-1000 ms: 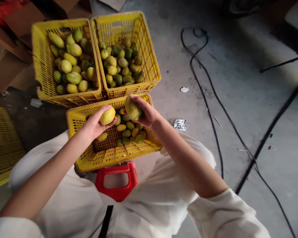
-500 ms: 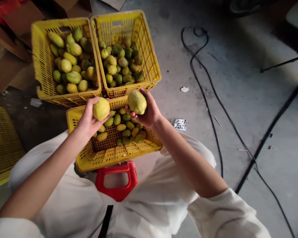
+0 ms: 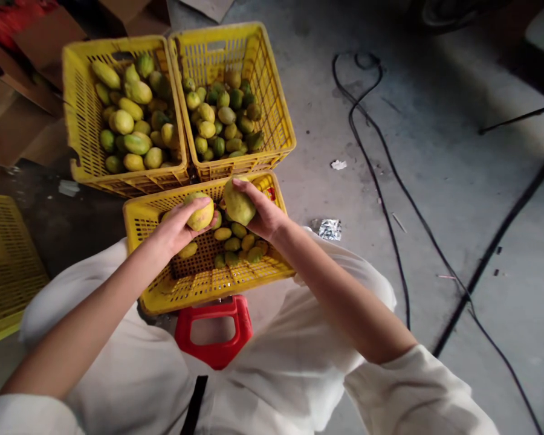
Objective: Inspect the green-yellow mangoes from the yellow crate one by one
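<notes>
My left hand is wrapped round a yellow, lemon-like fruit, thumb across its top. Beside it, my right hand grips a greener fruit of the same kind, its thumb near the upper end. The two fruits are close together but apart, above the near yellow crate. Inside that crate lie several smaller green and yellow fruits, partly covered by my hands.
Beyond the near crate stand a left yellow crate and a right yellow crate, both holding similar fruit. A red plastic frame sits between my legs. Black cables cross the floor; cardboard boxes stand at the upper left.
Both hands have moved closer together, the left one rightward and slightly down. My right hand has turned the greener fruit, and its thumb now lies over the top.
</notes>
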Demonstrator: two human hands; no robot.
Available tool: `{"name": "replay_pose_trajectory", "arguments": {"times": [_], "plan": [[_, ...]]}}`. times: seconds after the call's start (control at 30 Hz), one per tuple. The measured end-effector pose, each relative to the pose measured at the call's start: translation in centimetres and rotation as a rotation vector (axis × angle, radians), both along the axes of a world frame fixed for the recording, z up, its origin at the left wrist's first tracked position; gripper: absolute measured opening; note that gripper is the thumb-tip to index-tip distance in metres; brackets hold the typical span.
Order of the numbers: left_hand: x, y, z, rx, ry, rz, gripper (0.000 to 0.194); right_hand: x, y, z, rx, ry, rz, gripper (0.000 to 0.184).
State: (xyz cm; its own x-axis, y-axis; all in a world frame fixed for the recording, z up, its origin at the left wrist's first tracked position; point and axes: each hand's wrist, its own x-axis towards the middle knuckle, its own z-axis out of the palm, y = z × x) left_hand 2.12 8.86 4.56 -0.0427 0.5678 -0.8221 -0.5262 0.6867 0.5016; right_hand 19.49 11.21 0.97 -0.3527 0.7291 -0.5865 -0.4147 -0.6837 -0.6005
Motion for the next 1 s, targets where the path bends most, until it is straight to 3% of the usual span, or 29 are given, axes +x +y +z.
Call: {"name": "replay_pose_trajectory", "arguments": {"times": [0.37, 0.57, 0.7, 1.0], "plan": [[-0.1, 0.5, -0.5, -0.008, 0.054, 0.088, 0.021, -0.1, -0.1, 0.3, -0.087, 0.004, 0.009, 0.031], [0.3, 0.1, -0.5, -0.041, 0.002, 0.059, 0.017, -0.3, -0.5, 0.1, -0.034, -0.033, -0.04, 0.029], [0.0, 0.1, -0.7, -0.034, -0.018, 0.056, 0.027, -0.3, -0.5, 0.1, -0.012, -0.015, -0.013, 0.028], [-0.9, 0.8, 0.8, 0.073, 0.041, 0.135, 0.017, 0.4, 0.6, 0.5, -0.097, -0.044, -0.107, 0.04]]}}
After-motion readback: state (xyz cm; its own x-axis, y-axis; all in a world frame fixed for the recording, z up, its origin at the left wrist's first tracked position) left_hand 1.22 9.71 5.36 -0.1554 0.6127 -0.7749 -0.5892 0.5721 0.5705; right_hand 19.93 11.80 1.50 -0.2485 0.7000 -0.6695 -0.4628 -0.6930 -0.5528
